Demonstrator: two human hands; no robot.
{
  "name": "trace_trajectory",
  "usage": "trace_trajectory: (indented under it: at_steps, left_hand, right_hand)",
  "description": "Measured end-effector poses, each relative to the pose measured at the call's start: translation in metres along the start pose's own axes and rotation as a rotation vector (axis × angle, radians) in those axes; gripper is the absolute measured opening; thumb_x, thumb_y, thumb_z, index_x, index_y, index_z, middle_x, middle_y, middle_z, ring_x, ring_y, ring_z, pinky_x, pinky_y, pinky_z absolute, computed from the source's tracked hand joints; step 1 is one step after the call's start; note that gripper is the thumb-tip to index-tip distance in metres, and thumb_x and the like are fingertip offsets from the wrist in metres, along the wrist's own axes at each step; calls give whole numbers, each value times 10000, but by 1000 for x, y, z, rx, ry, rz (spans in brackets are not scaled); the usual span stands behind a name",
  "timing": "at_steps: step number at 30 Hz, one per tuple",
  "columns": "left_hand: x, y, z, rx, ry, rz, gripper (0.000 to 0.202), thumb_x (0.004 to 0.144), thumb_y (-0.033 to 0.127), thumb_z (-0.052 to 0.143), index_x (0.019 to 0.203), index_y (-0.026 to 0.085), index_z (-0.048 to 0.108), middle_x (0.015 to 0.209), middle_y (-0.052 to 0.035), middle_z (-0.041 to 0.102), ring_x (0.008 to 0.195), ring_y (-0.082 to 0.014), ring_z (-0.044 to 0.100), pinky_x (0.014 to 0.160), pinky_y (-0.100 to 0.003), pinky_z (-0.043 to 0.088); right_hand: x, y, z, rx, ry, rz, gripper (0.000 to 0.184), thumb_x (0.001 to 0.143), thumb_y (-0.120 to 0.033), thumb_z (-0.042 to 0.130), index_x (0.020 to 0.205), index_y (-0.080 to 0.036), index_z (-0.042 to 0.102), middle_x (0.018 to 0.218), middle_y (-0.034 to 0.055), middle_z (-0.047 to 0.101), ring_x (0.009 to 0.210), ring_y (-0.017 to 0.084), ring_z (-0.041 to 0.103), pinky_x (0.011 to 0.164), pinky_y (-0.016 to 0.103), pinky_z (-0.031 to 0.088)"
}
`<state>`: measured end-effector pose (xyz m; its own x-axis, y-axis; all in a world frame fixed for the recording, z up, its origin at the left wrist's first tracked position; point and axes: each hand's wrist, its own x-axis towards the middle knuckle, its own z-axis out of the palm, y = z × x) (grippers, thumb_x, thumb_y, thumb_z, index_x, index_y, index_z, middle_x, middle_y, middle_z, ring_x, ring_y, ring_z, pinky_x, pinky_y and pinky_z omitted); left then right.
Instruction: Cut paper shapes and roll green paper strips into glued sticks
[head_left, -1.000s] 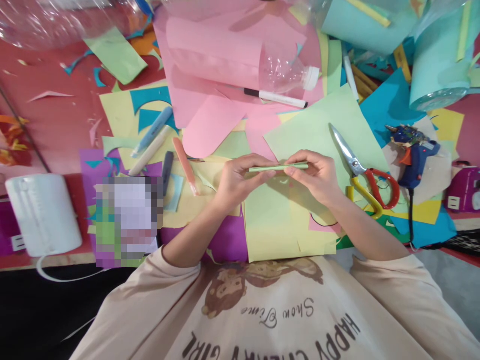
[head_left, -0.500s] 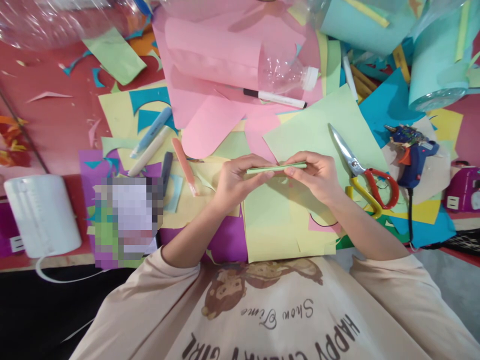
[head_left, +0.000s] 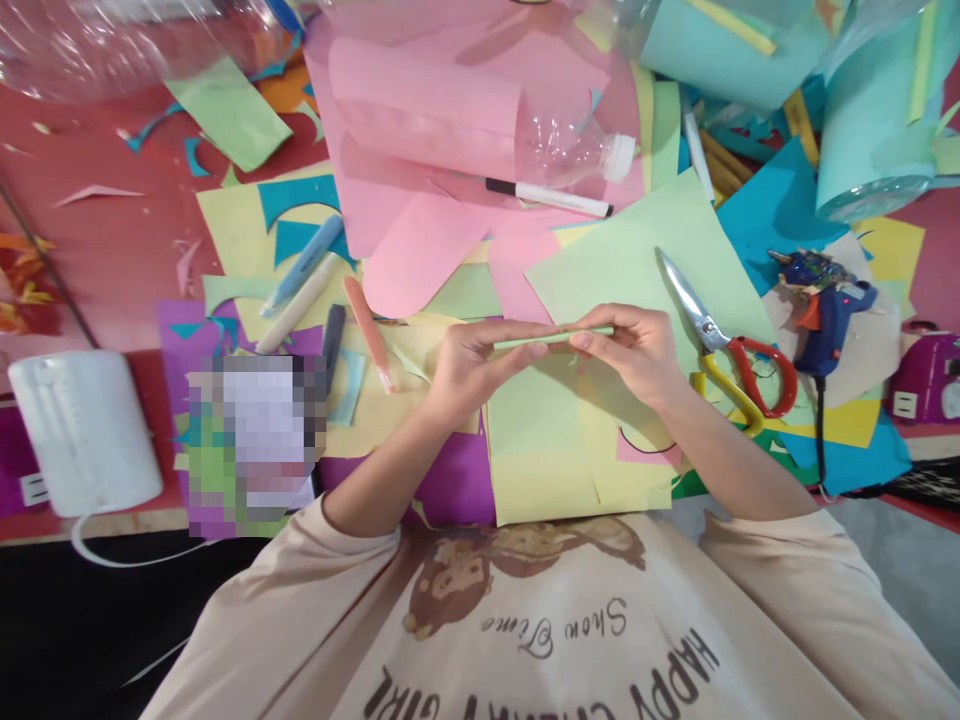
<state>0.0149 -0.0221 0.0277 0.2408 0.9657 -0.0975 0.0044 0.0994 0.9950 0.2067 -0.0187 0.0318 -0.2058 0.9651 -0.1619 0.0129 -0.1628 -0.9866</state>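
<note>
The left forearm (head_left: 390, 460) and right forearm (head_left: 739, 460) are bare, slanting forward and inward, so the 2 hands come together in front of the torso. The left hand (head_left: 469, 365) pinches, its fingers (head_left: 510, 330) stretched nearly straight on the far side, its thumb (head_left: 525, 355) opposite. The right hand (head_left: 641, 355) pinches too, with fingers more bent at the knuckles. The 2 sets of fingertips are just beside each other.

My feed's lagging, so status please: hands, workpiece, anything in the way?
Left hand and right hand both pinching light-green paper piece. Paper raised, edge-on to camera. Scissors nearest, beside right hand, not touching.
</note>
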Motion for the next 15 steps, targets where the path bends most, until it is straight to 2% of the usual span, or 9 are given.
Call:
trace_trajectory:
  at_steps: [6, 9, 12, 15]
  left_hand:
    - [1, 0, 1, 43, 30, -11, 175, 736, 365, 738, 868, 255, 770, 851, -29, 766, 805, -175, 714, 731, -252, 558]
    - [1, -1, 2, 20, 50, -25, 214, 721, 399, 743, 865, 242, 771, 847, -41, 765, 797, -184, 714, 702, -259, 560]
    - [0, -1, 2, 11, 55, -46, 253, 703, 420, 751, 864, 226, 771, 844, -52, 764, 800, -194, 714, 693, -265, 559]
    - [1, -2, 2, 20, 51, -43, 250, 709, 421, 745, 849, 216, 773, 816, -54, 763, 781, -193, 712, 681, -263, 558]
  right_hand:
    - [0, -2, -1, -63, 4, -59, 134, 774, -314, 701, 714, -198, 732, 615, -20, 658, 531, 71, 537, 476, 205, 428]
    - [-1, 0, 0, -31, -12, -38, 113, 756, -310, 723, 827, -224, 744, 754, -11, 705, 609, 79, 594, 529, 203, 487]
    - [-2, 3, 0, 3, -46, -5, 223, 730, -317, 747, 939, -242, 735, 894, 5, 724, 731, 106, 650, 630, 232, 550]
    - [-3, 5, 0, 8, -60, 13, 166, 754, -319, 728, 885, -218, 743, 780, 1, 717, 665, 104, 650, 629, 247, 553]
